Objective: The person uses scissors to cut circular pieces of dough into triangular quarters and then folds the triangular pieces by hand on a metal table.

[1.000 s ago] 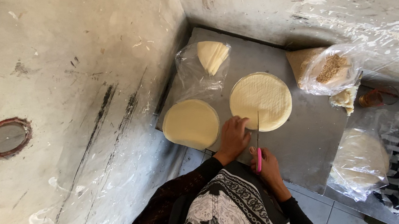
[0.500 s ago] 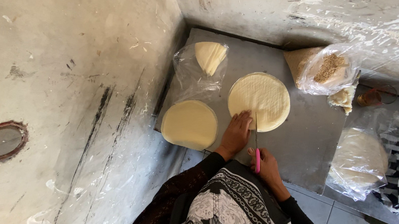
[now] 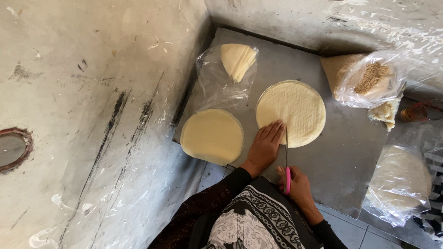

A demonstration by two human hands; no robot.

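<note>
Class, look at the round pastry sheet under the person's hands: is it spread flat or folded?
Spread flat. The round sheet lies as a full circle on the grey table, with the left hand pressed on its near edge.

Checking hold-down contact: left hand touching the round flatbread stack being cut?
Touching. Head view: left hand fingertips lie on the near edge of the flatbread stack, no gap.

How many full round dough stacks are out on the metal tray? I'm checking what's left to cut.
2. One round stack lies mid-tray under the left hand and the scissors; the other sits at the tray's near-left corner. The bags may hide more.
</note>
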